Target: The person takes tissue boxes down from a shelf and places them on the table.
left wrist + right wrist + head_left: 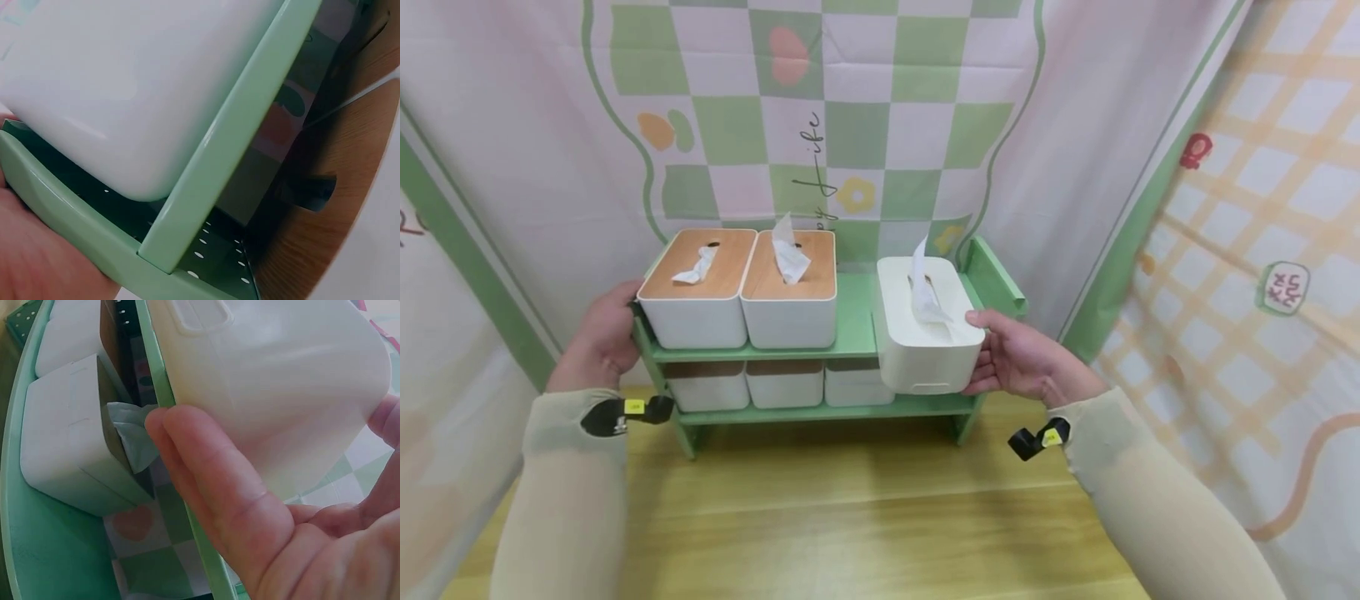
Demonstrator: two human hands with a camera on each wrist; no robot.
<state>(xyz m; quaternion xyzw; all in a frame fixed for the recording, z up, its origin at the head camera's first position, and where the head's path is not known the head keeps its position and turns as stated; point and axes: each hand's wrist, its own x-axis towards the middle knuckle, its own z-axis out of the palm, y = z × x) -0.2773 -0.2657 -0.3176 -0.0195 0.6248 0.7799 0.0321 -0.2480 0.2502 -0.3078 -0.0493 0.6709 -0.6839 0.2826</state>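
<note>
In the head view my right hand (1026,357) grips a white-lidded tissue box (931,367) by its front right corner, thumb at the lid's edge and fingers low on the side. A white tissue sticks up from the lid's slot. The box overlaps the front edge of the green two-tier rack (854,321), toward its right end. In the right wrist view, the fingers (212,469) lie against the box's smooth wall. My left hand (602,333) holds the rack's left end. The left wrist view shows its palm against the green edge (75,215).
Two wood-lidded tissue boxes (696,321) (790,323) stand side by side on the upper tier's left. Several white boxes (784,387) fill the lower tier. Patterned cloth (857,100) hangs behind and at both sides. Wood-look floor (790,508) lies in front.
</note>
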